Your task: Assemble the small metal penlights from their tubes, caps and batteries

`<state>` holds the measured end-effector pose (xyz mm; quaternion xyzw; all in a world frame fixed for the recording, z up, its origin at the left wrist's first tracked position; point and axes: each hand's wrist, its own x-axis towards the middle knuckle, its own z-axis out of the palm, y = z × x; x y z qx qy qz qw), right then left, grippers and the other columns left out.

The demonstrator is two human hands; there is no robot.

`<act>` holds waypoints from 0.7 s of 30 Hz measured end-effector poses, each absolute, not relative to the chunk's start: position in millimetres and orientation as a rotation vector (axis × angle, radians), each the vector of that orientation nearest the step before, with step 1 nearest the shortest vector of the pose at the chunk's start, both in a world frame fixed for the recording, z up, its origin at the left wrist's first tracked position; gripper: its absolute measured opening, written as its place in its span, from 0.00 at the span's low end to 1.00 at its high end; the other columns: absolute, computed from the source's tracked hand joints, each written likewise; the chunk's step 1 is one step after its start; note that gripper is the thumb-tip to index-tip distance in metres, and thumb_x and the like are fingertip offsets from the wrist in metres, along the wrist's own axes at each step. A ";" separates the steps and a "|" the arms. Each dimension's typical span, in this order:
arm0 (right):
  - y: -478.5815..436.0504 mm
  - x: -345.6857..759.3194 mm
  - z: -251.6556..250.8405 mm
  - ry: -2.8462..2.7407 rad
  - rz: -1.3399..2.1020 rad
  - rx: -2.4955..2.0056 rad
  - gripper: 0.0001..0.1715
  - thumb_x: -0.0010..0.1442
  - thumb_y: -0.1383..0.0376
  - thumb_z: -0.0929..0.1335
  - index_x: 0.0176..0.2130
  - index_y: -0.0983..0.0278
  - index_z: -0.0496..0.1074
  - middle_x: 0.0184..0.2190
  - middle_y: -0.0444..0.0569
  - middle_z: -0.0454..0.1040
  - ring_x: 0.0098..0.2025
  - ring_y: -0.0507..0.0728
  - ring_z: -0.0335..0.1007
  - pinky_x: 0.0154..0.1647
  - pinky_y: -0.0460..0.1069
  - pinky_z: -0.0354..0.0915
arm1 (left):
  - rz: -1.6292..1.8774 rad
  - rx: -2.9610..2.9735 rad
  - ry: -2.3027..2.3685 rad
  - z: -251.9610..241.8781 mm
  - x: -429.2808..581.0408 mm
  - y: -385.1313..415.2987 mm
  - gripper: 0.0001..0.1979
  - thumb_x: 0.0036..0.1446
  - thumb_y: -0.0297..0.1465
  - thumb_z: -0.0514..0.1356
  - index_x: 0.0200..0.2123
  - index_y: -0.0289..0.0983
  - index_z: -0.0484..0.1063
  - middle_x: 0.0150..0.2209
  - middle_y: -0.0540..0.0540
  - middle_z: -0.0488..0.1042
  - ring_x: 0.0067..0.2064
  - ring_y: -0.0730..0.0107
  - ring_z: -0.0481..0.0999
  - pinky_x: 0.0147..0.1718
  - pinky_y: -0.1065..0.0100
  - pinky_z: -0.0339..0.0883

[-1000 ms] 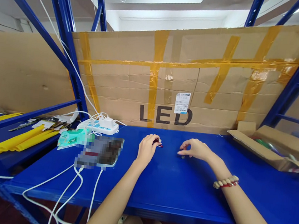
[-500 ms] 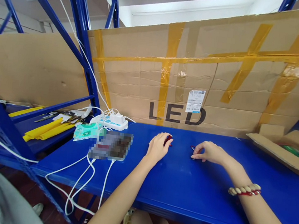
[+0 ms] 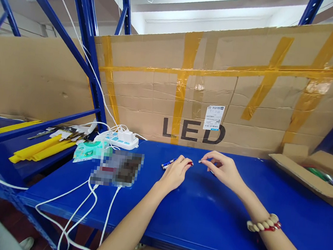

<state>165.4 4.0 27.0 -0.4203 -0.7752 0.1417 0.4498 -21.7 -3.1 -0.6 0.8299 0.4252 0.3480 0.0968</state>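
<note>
A large cardboard sheet [image 3: 248, 94] with yellow tape and the printed letters "LED" stands upright behind the blue worktop [image 3: 197, 221], between the blue rack posts [image 3: 83, 39]. On the right end of the worktop lies an open cardboard box [image 3: 307, 177] with something green inside. On the lower shelf at the left lie long yellow strips [image 3: 37, 148] and some small cards. At the back left of the worktop sits a white power strip [image 3: 118, 139] with a charger plugged in, and white cables [image 3: 85, 208] run from there over the front edge. Beside it is a green packet [image 3: 87, 150], and near it a blurred flat thing that I cannot identify.

Both arms reach to the middle of the worktop. The right wrist wears a bead bracelet [image 3: 263, 223]. The left hand [image 3: 174, 173] rests on the worktop with its fingers closed on a small pen-like stick [image 3: 168, 163]; its blue and silver end points out to the left, and a red part shows at the fingertips. The right hand [image 3: 223, 169] is just beside it, a little raised, with thumb and index finger pinched together on a very small piece [image 3: 200, 161], too small to tell what it is. The two hands are close but do not touch.
</note>
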 end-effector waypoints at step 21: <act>11.8 168.6 19.4 -1.880 0.658 -0.936 0.16 0.45 0.53 0.72 0.24 0.64 0.76 0.27 0.48 0.73 0.21 0.49 0.65 0.20 0.45 0.65 | 1.074 2.514 1.041 -5.2 -14.6 -3.6 0.14 0.62 0.28 0.45 0.45 0.38 0.68 0.34 0.47 0.72 0.37 0.70 0.71 0.39 0.69 0.64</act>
